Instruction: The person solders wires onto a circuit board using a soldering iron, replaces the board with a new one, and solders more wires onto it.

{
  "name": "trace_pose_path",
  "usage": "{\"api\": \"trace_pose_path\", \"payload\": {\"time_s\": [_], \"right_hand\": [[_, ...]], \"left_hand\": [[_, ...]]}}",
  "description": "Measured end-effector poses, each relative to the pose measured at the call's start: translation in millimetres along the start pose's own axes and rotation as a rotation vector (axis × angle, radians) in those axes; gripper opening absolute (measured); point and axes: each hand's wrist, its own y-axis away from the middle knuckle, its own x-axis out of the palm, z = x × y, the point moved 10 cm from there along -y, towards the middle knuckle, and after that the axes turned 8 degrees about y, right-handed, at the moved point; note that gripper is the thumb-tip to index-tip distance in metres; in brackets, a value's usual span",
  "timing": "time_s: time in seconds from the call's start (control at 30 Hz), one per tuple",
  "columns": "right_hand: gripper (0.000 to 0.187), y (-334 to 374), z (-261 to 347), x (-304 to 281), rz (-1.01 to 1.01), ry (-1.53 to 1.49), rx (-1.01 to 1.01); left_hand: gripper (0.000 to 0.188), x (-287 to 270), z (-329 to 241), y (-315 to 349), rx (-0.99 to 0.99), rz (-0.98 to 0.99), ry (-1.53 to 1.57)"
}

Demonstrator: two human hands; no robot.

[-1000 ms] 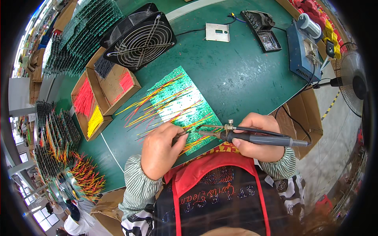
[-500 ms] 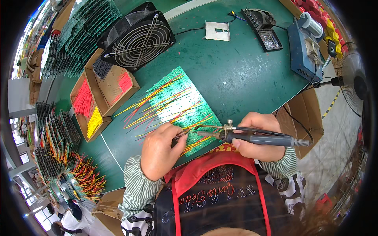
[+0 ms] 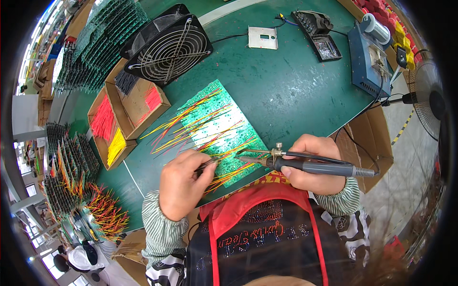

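A green circuit board panel (image 3: 226,105) lies on the table in front of me, with rows of red, yellow and black wires (image 3: 174,125) sticking out past its left side. My right hand (image 3: 315,164) is wrapped round the grey handle of a soldering iron (image 3: 329,168), which has a thin feed tube on top. Its tip hovers at or just above the board's lower part; contact cannot be made out. Over the board's lower left edge, my left hand (image 3: 183,181) is closed in a pinch on thin dark wires (image 3: 206,165), partly hidden by the fingers.
Left of the board, a divided cardboard box (image 3: 143,121) holds red, yellow and black wires. A black fan (image 3: 171,47) stands behind it. Stacked boards (image 3: 71,162) fill the far left. A blue solder feeder (image 3: 365,62) and a black iron stand (image 3: 319,38) sit at back right.
My left hand has drawn back to the left, away from the iron's tip, with the dark wires between its fingers. The right hand and the iron have hardly moved.
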Motion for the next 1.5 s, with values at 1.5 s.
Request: {"api": "trace_pose_path", "payload": {"time_s": [1.5], "right_hand": [[0.017, 4.5, -13.6, -19.3, -0.047, 0.008, 0.08]], "left_hand": [[0.01, 38.2, -9.5, -21.0, 0.01, 0.101, -0.051]]}}
